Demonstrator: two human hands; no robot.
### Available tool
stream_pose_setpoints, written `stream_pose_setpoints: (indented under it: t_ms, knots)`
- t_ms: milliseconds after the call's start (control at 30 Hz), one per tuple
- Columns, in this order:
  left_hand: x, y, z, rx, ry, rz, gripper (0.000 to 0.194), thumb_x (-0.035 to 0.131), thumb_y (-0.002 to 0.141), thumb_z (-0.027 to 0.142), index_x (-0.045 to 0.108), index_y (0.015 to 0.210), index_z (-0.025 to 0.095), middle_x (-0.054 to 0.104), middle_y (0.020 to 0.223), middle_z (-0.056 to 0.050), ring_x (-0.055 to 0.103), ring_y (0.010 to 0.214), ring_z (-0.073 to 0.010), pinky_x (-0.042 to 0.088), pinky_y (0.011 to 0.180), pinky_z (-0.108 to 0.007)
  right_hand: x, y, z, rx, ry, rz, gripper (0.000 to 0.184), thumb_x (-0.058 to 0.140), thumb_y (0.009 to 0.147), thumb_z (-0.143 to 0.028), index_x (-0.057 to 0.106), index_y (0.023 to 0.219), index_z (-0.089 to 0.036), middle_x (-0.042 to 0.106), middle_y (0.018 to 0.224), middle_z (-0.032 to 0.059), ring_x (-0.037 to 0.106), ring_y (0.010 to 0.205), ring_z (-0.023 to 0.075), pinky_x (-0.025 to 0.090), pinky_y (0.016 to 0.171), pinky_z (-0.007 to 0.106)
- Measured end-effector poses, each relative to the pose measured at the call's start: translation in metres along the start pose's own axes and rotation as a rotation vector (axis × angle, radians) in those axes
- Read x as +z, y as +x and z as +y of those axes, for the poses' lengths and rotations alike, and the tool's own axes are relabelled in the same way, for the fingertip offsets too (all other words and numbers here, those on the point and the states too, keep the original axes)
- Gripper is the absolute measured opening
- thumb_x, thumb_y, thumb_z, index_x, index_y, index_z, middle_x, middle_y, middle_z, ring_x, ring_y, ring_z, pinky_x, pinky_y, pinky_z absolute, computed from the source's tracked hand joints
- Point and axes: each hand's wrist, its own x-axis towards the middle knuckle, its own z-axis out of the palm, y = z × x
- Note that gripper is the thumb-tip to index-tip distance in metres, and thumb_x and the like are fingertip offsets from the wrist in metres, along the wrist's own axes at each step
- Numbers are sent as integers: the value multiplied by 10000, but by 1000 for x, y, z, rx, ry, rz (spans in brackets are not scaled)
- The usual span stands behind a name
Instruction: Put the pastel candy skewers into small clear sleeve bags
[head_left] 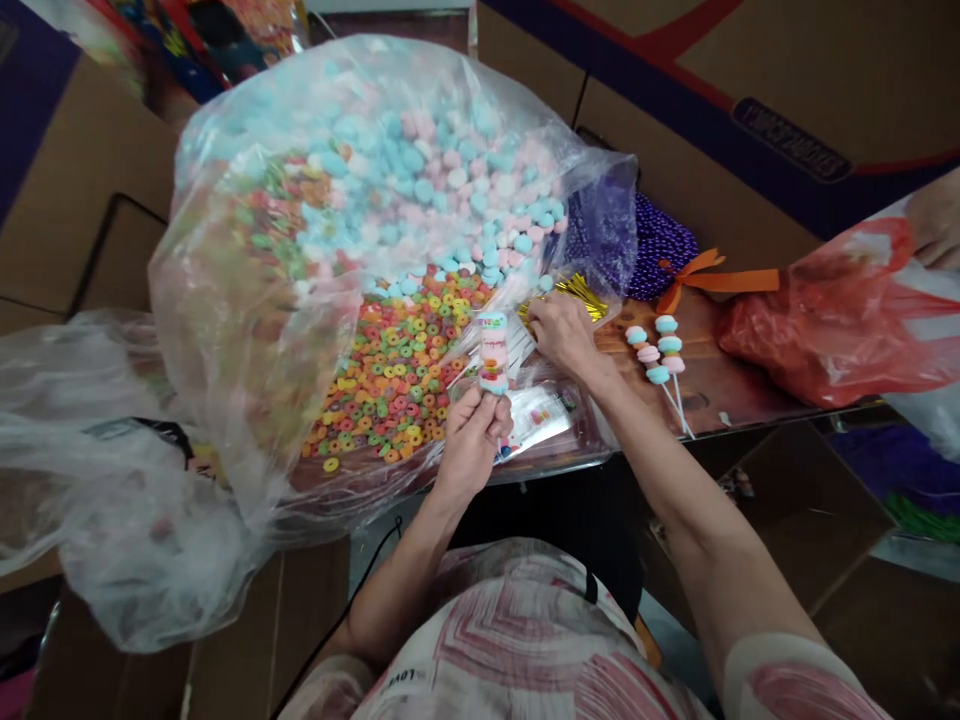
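Observation:
My left hand (471,432) holds a candy skewer wrapped in a clear sleeve (493,352) upright by its stick. My right hand (561,330) reaches over a bunch of gold twist ties (576,292) on the table, fingers curled down onto them. A huge clear plastic bag (247,300) lies open to the left, full of blue and pink marshmallow candies (442,190) and coloured ring candies (390,370). Two finished unwrapped skewers (658,352) lie to the right of my right hand.
A purple mesh bundle (652,245) with an orange ribbon (712,278) lies behind the skewers. A red plastic bag (840,310) sits at right, another person's hand (937,225) near it. Cardboard boxes (750,90) surround the table. Small clear sleeves (544,412) lie near the table edge.

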Motion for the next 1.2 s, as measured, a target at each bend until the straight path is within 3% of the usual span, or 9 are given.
stream_pose_setpoints:
  t_ms: [100,200,400,500,600,767,933,1067,1200]
  knots:
    - [2,0,-2,-3,-17,26,362,895,731,363,594,779,168,482,663,34,355,564,-43,314,516,-158,3,3,1,-34,-45,-65,309,403,915,-54,680,1029,-130,676,1022,195,555,916,303,392,820,411]
    - [3,1,-5,-23,-47,55,390,903,719,338,554,822,197,495,652,49,389,567,-48,326,522,-149,5,3,9,-47,12,-49,268,422,892,-49,639,1019,-140,668,989,172,544,888,282,391,805,391]
    - [4,2,-7,26,-39,95,423,929,656,355,604,880,203,590,683,36,505,605,-66,376,524,-156,-1,2,18,-43,509,298,118,475,944,-223,509,833,-245,578,842,31,510,802,204,425,810,358]
    - [5,1,-6,49,6,94,394,903,680,370,622,892,195,627,694,24,446,531,-46,331,483,-162,-6,-1,15,33,714,459,134,549,914,-300,494,802,-252,535,779,-6,491,751,176,441,771,337]
    - [6,-1,-7,54,47,117,341,864,713,354,594,834,186,621,686,29,348,470,-19,251,443,-162,-6,-1,14,94,849,544,168,574,894,-361,510,791,-244,533,753,-17,496,712,158,443,694,311]
    - [10,-2,-14,105,96,151,267,793,731,324,588,819,178,583,666,45,331,459,-13,235,434,-156,-4,-3,17,211,1067,634,178,584,896,-409,522,871,-244,587,812,-6,548,649,132,469,619,285]
    - [11,-2,-22,156,130,222,235,704,750,285,522,880,212,595,659,67,323,433,-23,211,424,-156,-18,-51,-11,264,1278,531,296,699,866,-425,603,1103,-277,652,861,-5,621,673,148,539,639,310]
    - [15,-3,-26,166,135,217,253,687,755,273,466,871,232,598,638,77,349,425,-30,209,435,-155,-22,-106,-48,385,1483,454,275,799,771,-399,632,924,-243,691,818,-2,641,648,137,544,594,277]
    - [22,-7,-29,155,119,160,252,695,702,254,471,815,222,590,615,75,358,430,-29,218,443,-164,-9,-141,-67,457,1425,487,241,819,730,-369,651,811,-216,649,691,-27,591,584,124,511,554,261]
